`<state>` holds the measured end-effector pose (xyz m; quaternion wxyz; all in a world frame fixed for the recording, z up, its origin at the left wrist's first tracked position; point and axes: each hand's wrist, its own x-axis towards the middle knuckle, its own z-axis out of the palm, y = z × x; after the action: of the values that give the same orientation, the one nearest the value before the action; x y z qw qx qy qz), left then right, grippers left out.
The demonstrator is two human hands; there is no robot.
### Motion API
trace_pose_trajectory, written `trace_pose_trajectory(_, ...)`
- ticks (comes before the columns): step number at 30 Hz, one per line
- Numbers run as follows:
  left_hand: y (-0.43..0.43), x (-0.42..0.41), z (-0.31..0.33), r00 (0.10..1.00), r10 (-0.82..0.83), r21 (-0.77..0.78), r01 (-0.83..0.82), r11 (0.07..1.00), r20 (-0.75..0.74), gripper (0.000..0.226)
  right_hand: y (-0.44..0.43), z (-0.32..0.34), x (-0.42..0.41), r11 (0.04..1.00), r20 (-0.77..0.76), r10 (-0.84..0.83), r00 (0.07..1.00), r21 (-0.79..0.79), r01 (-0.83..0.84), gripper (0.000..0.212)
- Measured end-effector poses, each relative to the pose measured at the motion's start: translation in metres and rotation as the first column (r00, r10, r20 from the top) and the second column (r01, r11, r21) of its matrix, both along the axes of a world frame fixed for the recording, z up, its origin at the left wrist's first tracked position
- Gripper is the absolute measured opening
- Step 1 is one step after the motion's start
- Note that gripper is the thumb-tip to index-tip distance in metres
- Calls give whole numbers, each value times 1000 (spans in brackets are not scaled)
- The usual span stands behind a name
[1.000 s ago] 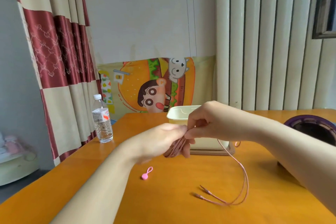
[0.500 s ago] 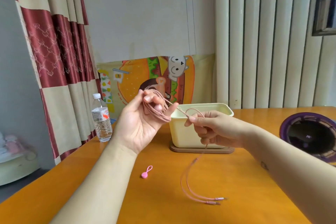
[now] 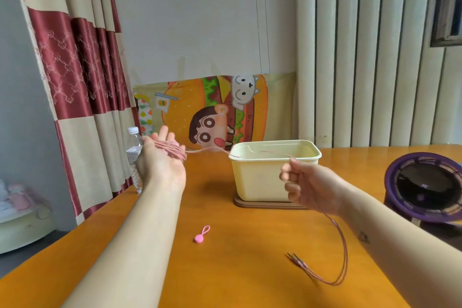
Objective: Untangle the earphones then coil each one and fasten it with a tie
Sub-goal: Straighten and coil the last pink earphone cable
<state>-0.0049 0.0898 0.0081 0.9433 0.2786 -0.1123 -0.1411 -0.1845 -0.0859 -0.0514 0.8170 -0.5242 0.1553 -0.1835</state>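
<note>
My left hand (image 3: 161,164) is raised palm up at the left, with several turns of the pink earphone cable (image 3: 172,150) wound around its fingers. From there the cable runs taut to the right, across the box rim, into my right hand (image 3: 308,186), which pinches it. Below my right hand the cable hangs in a loop (image 3: 343,255), and its ends (image 3: 296,259) trail near the table. A small pink tie (image 3: 201,235) with a round button lies on the table between my forearms.
A cream plastic box (image 3: 260,177) stands on a brown base behind my hands. A clear water bottle (image 3: 133,155) sits at the table's left edge, partly behind my left hand. A purple round device (image 3: 425,186) rests at the right. The orange table (image 3: 225,277) reaches to a curtain and wall.
My hands have moved apart, the left one out to the left and the right one to the right, drawing the cable straight between them. More cable sits around my left fingers; the loose ends shifted right.
</note>
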Motion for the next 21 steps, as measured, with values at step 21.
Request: trace_pose_trajectory(21, -3, -28, 7, 904, -416, 62, 412, 909, 95, 17, -15, 39, 24, 307, -350, -600, 719, -931, -198, 48)
